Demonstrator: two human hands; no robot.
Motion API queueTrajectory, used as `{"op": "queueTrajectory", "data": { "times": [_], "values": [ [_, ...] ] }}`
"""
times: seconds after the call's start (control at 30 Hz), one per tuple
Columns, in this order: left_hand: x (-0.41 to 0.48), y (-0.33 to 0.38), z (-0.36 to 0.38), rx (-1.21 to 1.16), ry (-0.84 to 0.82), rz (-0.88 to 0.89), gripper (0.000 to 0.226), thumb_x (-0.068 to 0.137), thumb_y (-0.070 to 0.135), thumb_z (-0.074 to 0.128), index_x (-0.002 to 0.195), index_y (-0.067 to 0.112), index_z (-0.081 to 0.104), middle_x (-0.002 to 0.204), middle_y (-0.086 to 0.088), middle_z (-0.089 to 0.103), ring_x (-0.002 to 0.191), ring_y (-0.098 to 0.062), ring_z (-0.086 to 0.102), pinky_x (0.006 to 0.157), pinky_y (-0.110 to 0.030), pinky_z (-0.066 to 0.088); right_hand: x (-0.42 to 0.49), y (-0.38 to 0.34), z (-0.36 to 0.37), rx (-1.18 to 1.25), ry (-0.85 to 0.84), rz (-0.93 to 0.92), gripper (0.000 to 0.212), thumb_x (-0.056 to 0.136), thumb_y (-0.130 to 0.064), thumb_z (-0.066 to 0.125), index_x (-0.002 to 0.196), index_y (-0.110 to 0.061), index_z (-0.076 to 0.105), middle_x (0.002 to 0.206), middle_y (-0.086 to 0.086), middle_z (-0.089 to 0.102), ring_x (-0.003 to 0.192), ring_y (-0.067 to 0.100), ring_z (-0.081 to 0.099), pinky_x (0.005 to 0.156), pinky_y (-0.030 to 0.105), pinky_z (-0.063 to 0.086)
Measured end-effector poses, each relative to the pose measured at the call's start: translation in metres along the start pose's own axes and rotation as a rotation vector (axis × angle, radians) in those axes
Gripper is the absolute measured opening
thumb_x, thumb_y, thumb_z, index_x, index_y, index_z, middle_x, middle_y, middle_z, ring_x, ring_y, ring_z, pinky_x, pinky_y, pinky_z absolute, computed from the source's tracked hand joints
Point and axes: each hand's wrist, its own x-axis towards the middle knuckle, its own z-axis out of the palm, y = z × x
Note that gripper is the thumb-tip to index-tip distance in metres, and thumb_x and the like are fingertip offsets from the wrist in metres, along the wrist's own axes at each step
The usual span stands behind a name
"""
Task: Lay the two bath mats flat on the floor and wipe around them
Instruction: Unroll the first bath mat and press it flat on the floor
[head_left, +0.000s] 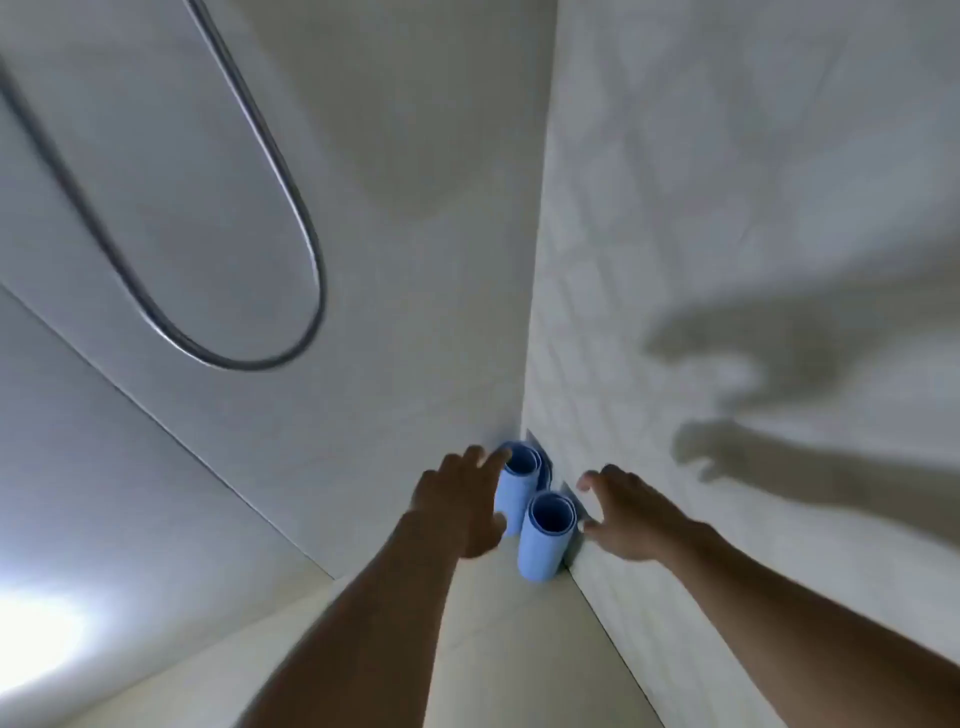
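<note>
Head view, looking down into a shower corner.

Far mat roll (521, 480): light blue, standing on end in the very corner where floor (493, 649) meets tiled right wall (727, 208). Long axis upright, open end up toward the camera. Near mat roll (543, 545): same blue, also on end, just in front of the far one and touching or nearly touching it, hard against the right wall. Long axis upright, hollow core showing at the top.

Left hand (457, 501): open, fingers spread and reaching, holding nothing. Placed at the left flank of the far mat roll, one fingertip at its top rim, thumb by its side. Contact too blurred to call.

Right hand (626, 514): likewise open, fingers splayed, gripping nothing. Just right of the near mat roll, between it and the wall, thumb tip close beside the rim. Touching or apart: cannot tell.

Both rolls between the two hands.

Elsewhere: shower hose (244, 364) hanging in a grey loop against the left wall (130, 182), blurred. Shadows (779, 374) of both hands cast on the right wall.
</note>
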Motion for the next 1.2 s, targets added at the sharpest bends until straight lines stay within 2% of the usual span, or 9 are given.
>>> {"op": "queueTrajectory", "data": {
  "times": [0.23, 0.33, 0.43, 0.57, 0.7, 0.77, 0.83, 1.0, 1.2],
  "values": [
    [0.099, -0.031, 0.254, 0.041, 0.03, 0.06, 0.083, 0.097, 0.032, 0.06, 0.159, 0.031, 0.005, 0.169, 0.003, -0.001, 0.153, -0.024, 0.012, 0.12, -0.043, 0.027, 0.121, 0.08, 0.23, -0.156, 0.159, -0.095, 0.063, 0.09, -0.033, 0.058, 0.147, -0.019, 0.035, 0.154, 0.0, 0.037, 0.14, 0.023, 0.036, 0.107, 0.038, 0.038],
    [0.154, -0.046, 0.335, 0.061, 0.149, 0.11, 0.085, 0.098, 0.031, 0.059, 0.16, 0.032, 0.0, 0.17, 0.006, -0.008, 0.155, -0.024, 0.005, 0.122, -0.043, 0.024, 0.18, 0.118, 0.3, -0.279, 0.31, -0.175, 0.056, 0.075, -0.033, 0.063, 0.127, -0.012, 0.056, 0.132, 0.008, 0.059, 0.126, 0.032, 0.054, 0.096, 0.046, 0.047],
    [0.2, -0.056, 0.385, 0.103, 0.255, 0.182, 0.084, 0.1, 0.03, 0.057, 0.161, 0.029, -0.002, 0.17, 0.006, -0.007, 0.155, -0.023, 0.005, 0.122, -0.043, 0.025, 0.218, 0.144, 0.338, -0.358, 0.51, -0.289, 0.032, 0.068, -0.028, 0.072, 0.094, -0.013, 0.062, 0.093, 0.007, 0.067, 0.088, 0.034, 0.067, 0.067, 0.041, 0.052],
    [0.222, -0.065, 0.419, 0.184, 0.388, 0.243, 0.078, 0.101, 0.028, 0.057, 0.161, 0.025, 0.007, 0.17, 0.003, 0.006, 0.154, -0.023, 0.011, 0.122, -0.042, 0.023, 0.226, 0.152, 0.353, -0.303, 0.67, -0.455, 0.019, 0.083, -0.014, 0.07, 0.089, -0.018, 0.053, 0.084, 0.001, 0.062, 0.071, 0.026, 0.061, 0.057, 0.036, 0.048],
    [0.18, -0.082, 0.422, 0.109, 0.544, 0.268, 0.062, 0.094, 0.032, 0.068, 0.147, 0.018, 0.038, 0.149, 0.001, 0.045, 0.14, -0.021, 0.037, 0.113, -0.036, 0.032, 0.2, 0.118, 0.364, -0.363, 0.731, -0.654, 0.016, 0.085, -0.021, 0.062, 0.086, -0.024, 0.046, 0.075, -0.005, 0.059, 0.064, 0.021, 0.059, 0.057, 0.03, 0.039],
    [0.149, -0.108, 0.415, 0.111, 0.539, 0.206, 0.061, 0.091, 0.042, 0.068, 0.142, 0.021, 0.043, 0.14, 0.001, 0.053, 0.135, -0.021, 0.043, 0.11, -0.036, 0.034, 0.186, 0.082, 0.365, -0.391, 0.734, -0.714, 0.003, 0.086, -0.027, 0.047, 0.085, -0.025, 0.048, 0.074, -0.007, 0.06, 0.064, 0.02, 0.06, 0.061, 0.032, 0.038],
    [0.112, -0.141, 0.405, 0.171, 0.506, 0.121, 0.057, 0.09, 0.054, 0.064, 0.137, 0.024, 0.048, 0.131, 0.001, 0.059, 0.129, -0.023, 0.049, 0.104, -0.036, 0.036, 0.18, 0.04, 0.363, -0.435, 0.695, -0.754, 0.014, 0.086, -0.028, 0.044, 0.086, -0.021, 0.056, 0.074, -0.005, 0.065, 0.066, 0.022, 0.064, 0.065, 0.036, 0.04],
    [0.018, -0.219, 0.4, 0.311, 0.344, -0.139, 0.056, 0.084, 0.079, 0.052, 0.109, 0.03, 0.062, 0.115, 0.001, 0.066, 0.11, -0.027, 0.06, 0.085, -0.035, 0.04, 0.173, -0.064, 0.39, -0.535, 0.468, -0.816, 0.03, 0.102, -0.039, 0.042, 0.119, -0.018, 0.053, 0.111, 0.002, 0.072, 0.105, 0.027, 0.066, 0.091, 0.042, 0.032],
    [-0.053, -0.279, 0.438, 0.043, 0.194, -0.443, 0.05, 0.076, 0.079, 0.064, 0.088, 0.031, 0.061, 0.098, -0.006, 0.061, 0.098, -0.035, 0.061, 0.073, -0.034, 0.04, 0.175, -0.146, 0.464, -0.388, 0.128, -0.699, 0.03, 0.102, -0.042, 0.043, 0.114, -0.017, 0.052, 0.122, 0.016, 0.062, 0.111, 0.038, 0.06, 0.075, 0.035, 0.036]
  ]
}}
